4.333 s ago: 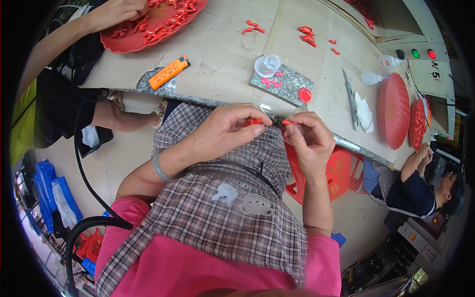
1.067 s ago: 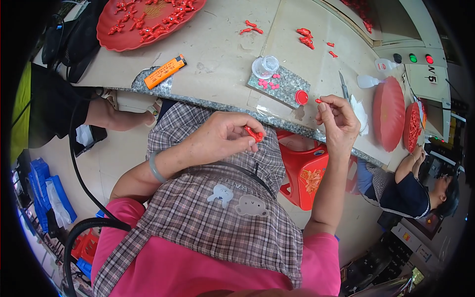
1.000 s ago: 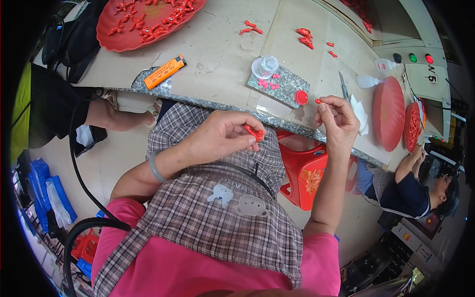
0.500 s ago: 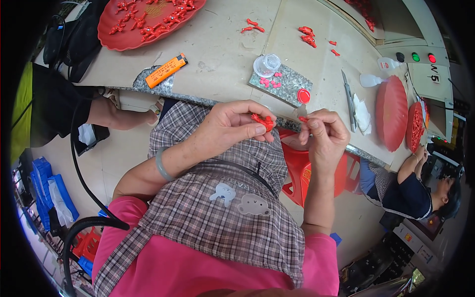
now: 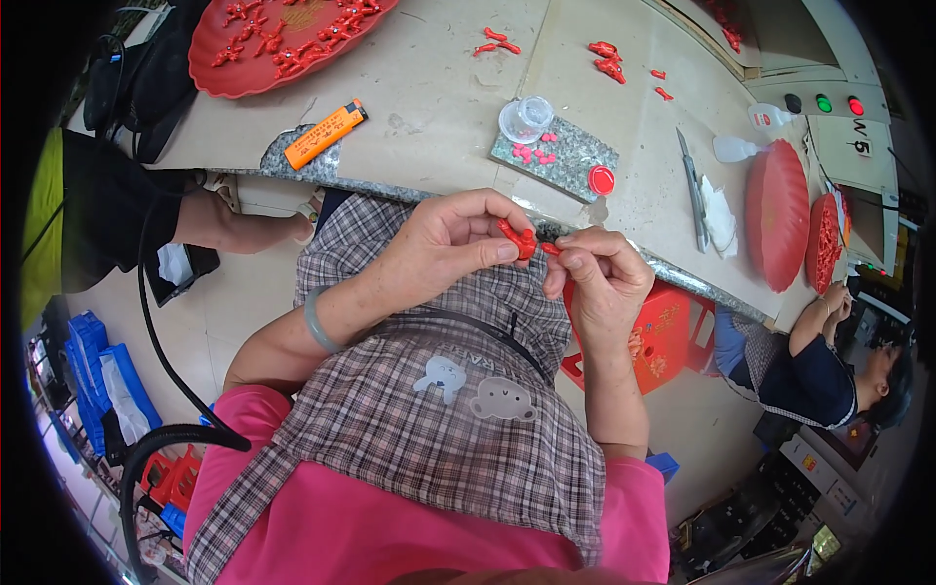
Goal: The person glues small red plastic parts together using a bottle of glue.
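Observation:
My left hand [image 5: 463, 239] pinches a small glossy red figurine [image 5: 524, 240] between thumb and fingers, above the apron and close to the table edge. In my right hand [image 5: 606, 273] is a tiny red figurine part [image 5: 551, 249], gripped between thumb and index finger. The part's tip lies right beside the figurine; whether they touch I cannot tell. Just beyond both hands is a speckled stone slab [image 5: 575, 158]. On it stand a small clear cup [image 5: 527, 119], several pink bits [image 5: 534, 154] and a round red cap [image 5: 602, 179].
An orange lighter-shaped object [image 5: 326, 134] lies near the table edge. Left, a red tray [image 5: 229, 73] holds several red figurines. Loose red pieces [image 5: 606, 63] lie at the back. To the right are tweezers [image 5: 693, 190], tissue [image 5: 720, 216], white bottles [image 5: 736, 148] and another red tray [image 5: 777, 216]. Co-workers sit on both sides.
My right hand has moved left and slightly down, carrying the tiny red part up to the figurine. The left hand has barely moved and still holds the figurine.

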Motion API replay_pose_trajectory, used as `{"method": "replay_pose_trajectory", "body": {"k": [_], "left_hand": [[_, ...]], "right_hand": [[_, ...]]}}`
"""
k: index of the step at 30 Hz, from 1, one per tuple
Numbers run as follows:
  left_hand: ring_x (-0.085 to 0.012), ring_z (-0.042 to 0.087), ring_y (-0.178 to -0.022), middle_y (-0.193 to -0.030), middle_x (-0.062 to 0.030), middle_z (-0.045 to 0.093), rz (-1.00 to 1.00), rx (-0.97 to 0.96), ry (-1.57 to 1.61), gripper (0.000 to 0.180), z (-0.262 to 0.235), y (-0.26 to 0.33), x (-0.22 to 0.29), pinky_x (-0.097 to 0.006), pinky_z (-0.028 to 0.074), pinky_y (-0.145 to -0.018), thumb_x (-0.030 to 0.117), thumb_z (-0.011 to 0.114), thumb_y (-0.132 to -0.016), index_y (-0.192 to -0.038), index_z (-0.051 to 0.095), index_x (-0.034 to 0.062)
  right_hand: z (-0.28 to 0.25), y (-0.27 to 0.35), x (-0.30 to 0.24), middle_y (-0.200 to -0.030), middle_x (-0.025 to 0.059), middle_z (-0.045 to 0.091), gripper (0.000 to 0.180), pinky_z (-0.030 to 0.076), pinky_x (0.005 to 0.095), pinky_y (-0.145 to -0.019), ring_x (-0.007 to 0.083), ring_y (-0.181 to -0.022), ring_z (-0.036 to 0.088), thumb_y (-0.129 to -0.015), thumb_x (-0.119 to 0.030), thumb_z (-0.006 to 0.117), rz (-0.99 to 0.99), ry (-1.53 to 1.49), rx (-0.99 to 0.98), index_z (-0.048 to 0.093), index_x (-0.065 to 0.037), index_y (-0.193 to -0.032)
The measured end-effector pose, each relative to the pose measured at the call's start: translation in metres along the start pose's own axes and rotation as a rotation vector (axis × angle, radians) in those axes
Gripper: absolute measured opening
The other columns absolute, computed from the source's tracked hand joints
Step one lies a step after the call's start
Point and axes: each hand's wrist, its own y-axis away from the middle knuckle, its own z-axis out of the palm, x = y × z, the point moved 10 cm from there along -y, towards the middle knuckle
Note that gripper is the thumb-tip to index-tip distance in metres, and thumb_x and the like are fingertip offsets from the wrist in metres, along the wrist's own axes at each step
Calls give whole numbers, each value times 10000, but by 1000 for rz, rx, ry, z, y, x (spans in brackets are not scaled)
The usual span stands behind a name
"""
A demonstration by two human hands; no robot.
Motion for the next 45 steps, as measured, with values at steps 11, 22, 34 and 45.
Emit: {"method": "replay_pose_trajectory", "body": {"k": [11, 22, 34, 45], "left_hand": [[-118, 642, -987, -1030, -65, 654, -41, -29, 52, 206, 4, 0, -5, -269, 547, -871, 17, 592, -945, -1146, 575, -20], [-94, 633, -909, -978, -42, 648, 50, -27, -82, 159, 7, 0, 5, -236, 530, -813, -1, 633, -910, -1067, 625, -17], [-149, 633, -962, -1068, -104, 626, 149, -100, -322, 184, 10, 4, 17, -275, 537, -820, -34, 651, -875, -1059, 635, -29], [-66, 622, -884, -968, -39, 653, -25, -11, -78, 174, -2, 6, -4, -220, 530, -785, -6, 631, -909, -1080, 612, -32]], "right_hand": [[3, 2, 5, -749, 148, 623, 99, 499, 247, -446, 163, -527, 602, -902, -3, 649, 12, -6, -30, 618, 91, -901], [3, 10, 9, -813, 139, 657, 28, 506, 222, -494, 141, -590, 634, -884, 61, 644, -80, -23, -4, 641, 69, -911], [8, 19, -8, -861, 157, 663, 123, 493, 225, -478, 141, -601, 645, -811, 126, 671, -370, 224, -30, 655, 61, -914], [5, 11, 28, -909, 147, 668, 172, 552, 241, -592, 157, -692, 670, -879, 60, 643, 102, -107, -136, 646, 86, -1050]]}}
